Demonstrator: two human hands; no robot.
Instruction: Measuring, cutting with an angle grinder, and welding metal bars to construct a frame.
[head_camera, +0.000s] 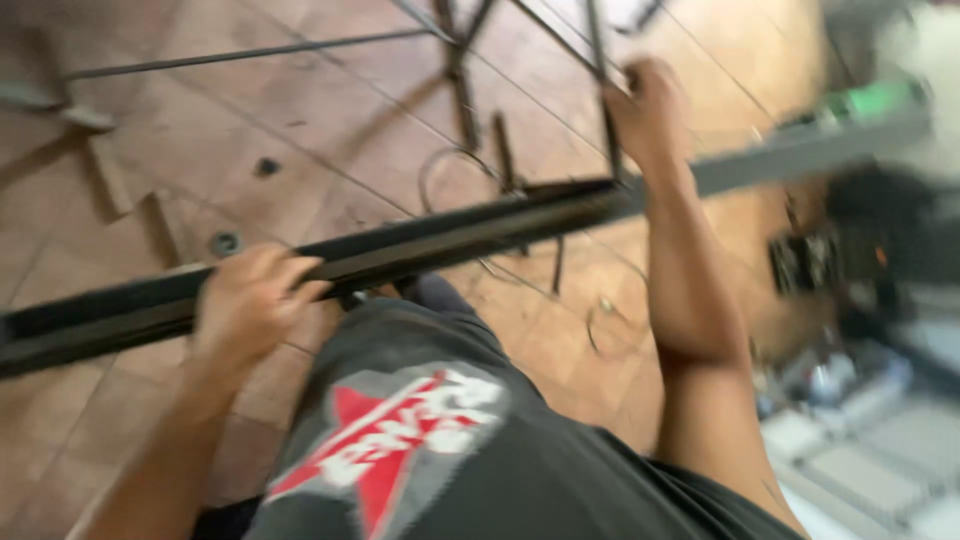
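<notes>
Hands on metal: your left hand (250, 300) wraps a long dark bar (420, 245) lying across your lap; your right hand (648, 110) clasps a thin upright rod (598, 45) above brown floor tiles (330, 130).

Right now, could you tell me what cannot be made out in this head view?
- Long dark metal bar: its left end is cut off by the frame edge.
- Right hand: motion blur hides what its fingers grip among the thin rods.
- Clutter at the right: too blurred to identify.
- Left hand: grips the bar; fingertips hidden behind it.
</notes>
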